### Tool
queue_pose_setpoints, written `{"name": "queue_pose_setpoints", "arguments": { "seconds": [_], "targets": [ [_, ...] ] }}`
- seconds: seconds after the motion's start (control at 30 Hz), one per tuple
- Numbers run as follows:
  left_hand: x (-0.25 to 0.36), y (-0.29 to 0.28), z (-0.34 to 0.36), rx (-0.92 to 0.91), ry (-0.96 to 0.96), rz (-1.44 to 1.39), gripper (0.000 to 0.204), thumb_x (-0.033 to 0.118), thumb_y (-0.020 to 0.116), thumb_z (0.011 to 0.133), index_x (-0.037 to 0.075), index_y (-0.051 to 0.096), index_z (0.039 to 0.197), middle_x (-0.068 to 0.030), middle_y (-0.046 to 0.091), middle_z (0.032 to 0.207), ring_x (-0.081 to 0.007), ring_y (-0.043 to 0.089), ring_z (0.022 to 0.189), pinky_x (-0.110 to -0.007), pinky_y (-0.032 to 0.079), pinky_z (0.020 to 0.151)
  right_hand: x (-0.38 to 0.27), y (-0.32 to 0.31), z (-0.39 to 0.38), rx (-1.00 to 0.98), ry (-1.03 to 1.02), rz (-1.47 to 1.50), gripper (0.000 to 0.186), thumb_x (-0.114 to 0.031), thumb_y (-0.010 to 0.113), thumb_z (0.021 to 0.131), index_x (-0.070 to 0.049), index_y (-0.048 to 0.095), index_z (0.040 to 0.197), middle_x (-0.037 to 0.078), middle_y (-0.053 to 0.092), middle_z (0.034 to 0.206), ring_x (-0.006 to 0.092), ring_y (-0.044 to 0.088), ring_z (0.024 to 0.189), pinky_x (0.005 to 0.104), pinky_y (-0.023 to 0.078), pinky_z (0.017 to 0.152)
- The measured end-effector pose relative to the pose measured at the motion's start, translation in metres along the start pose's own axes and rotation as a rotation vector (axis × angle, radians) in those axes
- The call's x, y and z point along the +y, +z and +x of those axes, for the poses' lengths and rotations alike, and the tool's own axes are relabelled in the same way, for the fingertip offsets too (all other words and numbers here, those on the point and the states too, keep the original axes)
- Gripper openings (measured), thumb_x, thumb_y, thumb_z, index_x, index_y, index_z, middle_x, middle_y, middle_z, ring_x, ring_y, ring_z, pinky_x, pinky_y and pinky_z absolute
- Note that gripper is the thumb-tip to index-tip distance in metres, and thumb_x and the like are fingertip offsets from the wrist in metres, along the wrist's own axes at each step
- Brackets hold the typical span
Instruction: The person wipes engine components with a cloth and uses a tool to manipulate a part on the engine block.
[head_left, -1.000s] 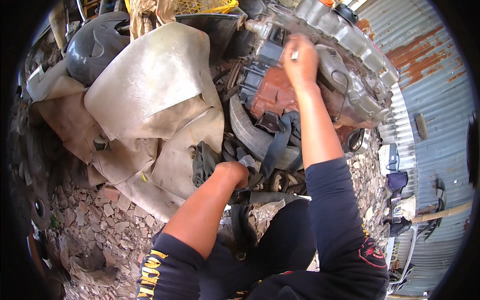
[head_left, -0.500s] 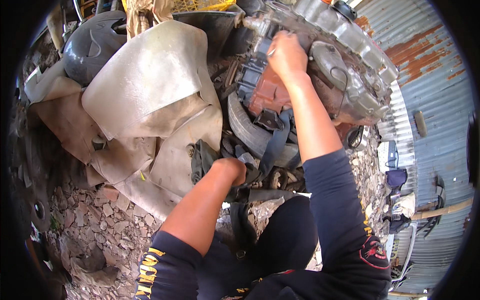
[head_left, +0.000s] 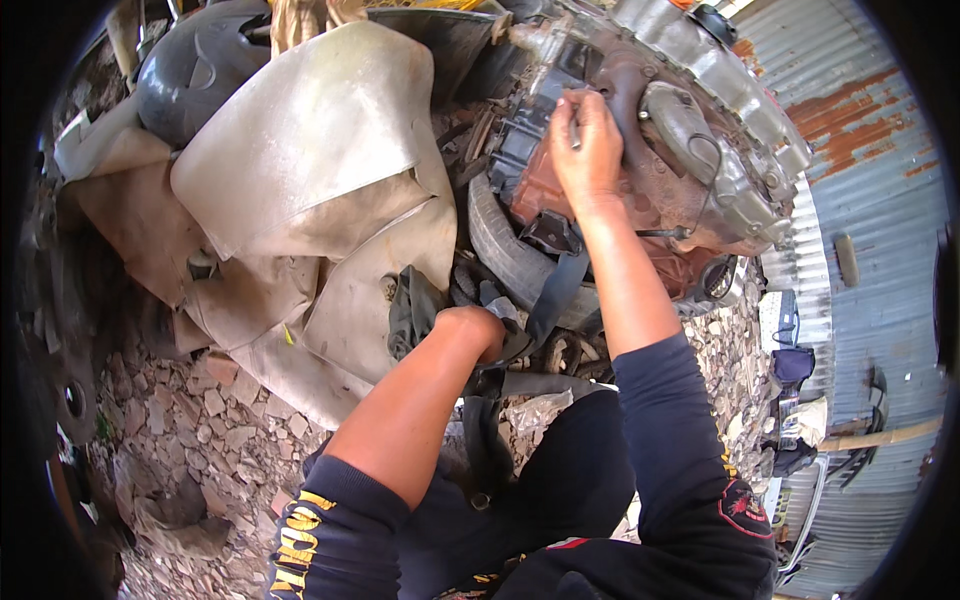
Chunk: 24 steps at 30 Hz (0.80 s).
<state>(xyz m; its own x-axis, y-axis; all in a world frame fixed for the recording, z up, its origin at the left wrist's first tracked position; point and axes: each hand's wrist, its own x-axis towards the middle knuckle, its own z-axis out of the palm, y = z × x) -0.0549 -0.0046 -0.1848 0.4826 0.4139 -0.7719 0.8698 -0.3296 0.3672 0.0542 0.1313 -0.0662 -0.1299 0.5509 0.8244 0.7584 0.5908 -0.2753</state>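
My right hand (head_left: 590, 150) is over the engine (head_left: 675, 180), beside its reddish-brown painted casing (head_left: 535, 185). Its fingers are curled around a slim greyish piece, too small to make out. Lower down, my left hand (head_left: 475, 328) bends at the wrist among dark rags (head_left: 414, 312) and scraps. The fingers of that hand are hidden, so its hold cannot be seen. Between my hands a worn tire (head_left: 500, 235) lies against the engine, with a dark strap (head_left: 558, 298) draped over it.
Large stiff beige sheets (head_left: 300, 150) are heaped on the left, beside a dark rounded shell (head_left: 195, 80). Broken stones (head_left: 225, 415) cover the ground. A rusty corrugated metal wall (head_left: 870, 220) stands on the right, with bags (head_left: 792, 365) and a bamboo pole (head_left: 880, 438) near it.
My right hand has drawn back a little toward me over the engine and turned, showing more of its curled fingers. The left hand stays among the rags. The whole view has shifted slightly.
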Motion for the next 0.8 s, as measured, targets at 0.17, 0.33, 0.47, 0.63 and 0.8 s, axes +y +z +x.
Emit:
{"name": "queue_pose_setpoints", "arguments": {
  "seconds": [0.17, 0.33, 0.47, 0.63, 0.8],
  "targets": [
    [0.005, 0.003, 0.005, 0.021, -0.026, -0.029, 0.042, 0.014, 0.064, 0.076, 0.019, 0.069, 0.117, -0.0057, 0.064, 0.125, -0.0243, 0.063, 0.113, -0.042, 0.052, 0.087, 0.006, -0.007, -0.006, -0.046, -0.073, -0.134, 0.015, -0.019, 0.062, 0.090, -0.006, 0.064, 0.098, 0.017, 0.061, 0.094, 0.0379, 0.061, 0.086, 0.0452, 0.050, 0.075],
    [0.005, 0.000, 0.008, 0.024, 0.015, -0.023, 0.041, 0.012, 0.062, 0.076, 0.017, 0.069, 0.117, -0.0069, 0.064, 0.125, -0.0266, 0.062, 0.114, -0.042, 0.052, 0.087, 0.013, -0.005, 0.011, -0.114, -0.105, -0.306, 0.027, -0.016, 0.061, 0.089, -0.001, 0.062, 0.110, 0.022, 0.062, 0.103, 0.0387, 0.063, 0.090, 0.0448, 0.053, 0.079],
    [0.001, -0.001, 0.003, 0.023, 0.026, -0.026, 0.040, 0.010, 0.061, 0.076, 0.012, 0.069, 0.115, -0.0093, 0.065, 0.123, -0.0288, 0.063, 0.112, -0.043, 0.053, 0.085, 0.006, 0.004, 0.042, -0.444, 0.084, -0.515, 0.034, -0.015, 0.057, 0.089, 0.001, 0.055, 0.119, 0.023, 0.062, 0.105, 0.0396, 0.065, 0.093, 0.0458, 0.054, 0.079],
    [0.001, 0.001, 0.006, 0.065, 0.062, -0.014, 0.038, 0.007, 0.058, 0.074, 0.008, 0.071, 0.110, -0.0142, 0.066, 0.119, -0.0308, 0.064, 0.108, -0.042, 0.053, 0.084, -0.002, 0.004, 0.089, -0.587, 0.178, -0.619, 0.023, -0.010, 0.054, 0.084, 0.001, 0.072, 0.091, 0.026, 0.068, 0.101, 0.0375, 0.067, 0.098, 0.0421, 0.054, 0.086],
    [-0.006, -0.005, -0.014, 0.064, 0.057, -0.001, 0.035, 0.009, 0.055, 0.073, 0.004, 0.071, 0.104, -0.0181, 0.066, 0.115, -0.0325, 0.064, 0.106, -0.041, 0.053, 0.084, -0.032, 0.009, 0.087, -0.595, 0.126, -0.595, 0.021, -0.008, 0.055, 0.083, -0.001, 0.073, 0.092, 0.024, 0.069, 0.098, 0.0357, 0.068, 0.094, 0.0415, 0.056, 0.083]
  ]
}}
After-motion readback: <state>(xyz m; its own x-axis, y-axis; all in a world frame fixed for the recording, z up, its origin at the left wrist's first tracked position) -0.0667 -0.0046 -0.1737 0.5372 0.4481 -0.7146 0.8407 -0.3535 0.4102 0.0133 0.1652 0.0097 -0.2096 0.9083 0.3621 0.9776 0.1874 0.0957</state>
